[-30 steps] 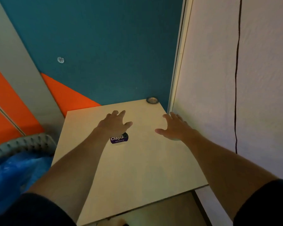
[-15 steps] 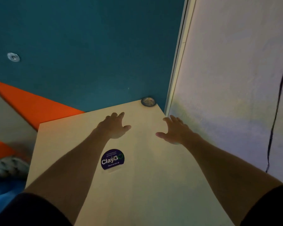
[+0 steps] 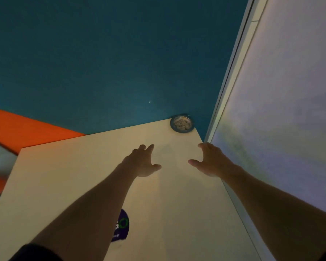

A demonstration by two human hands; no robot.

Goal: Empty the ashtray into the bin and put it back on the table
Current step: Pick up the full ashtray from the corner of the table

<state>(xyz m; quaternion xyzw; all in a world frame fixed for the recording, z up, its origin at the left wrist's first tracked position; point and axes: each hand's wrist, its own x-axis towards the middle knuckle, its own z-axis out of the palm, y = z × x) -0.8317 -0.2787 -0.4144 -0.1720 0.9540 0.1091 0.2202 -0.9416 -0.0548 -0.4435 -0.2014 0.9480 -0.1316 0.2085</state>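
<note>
A small round metal ashtray [image 3: 182,123] with ash and butts in it sits on the far right corner of a pale wooden table [image 3: 64,176]. My left hand [image 3: 141,161] is stretched out over the table, fingers apart, holding nothing, a short way below and left of the ashtray. My right hand [image 3: 211,161] is open too, near the table's right edge, below the ashtray. Neither hand touches the ashtray. No bin is in view.
A teal floor [image 3: 111,63] with an orange patch [image 3: 26,127] lies beyond the table. A white wall [image 3: 290,110] runs close along the table's right edge. A purple round sticker [image 3: 122,226] is on the tabletop under my left forearm.
Both hands have reached further toward the ashtray and the view has moved forward and right. The blue-lined bin seen at the left earlier has left the view.
</note>
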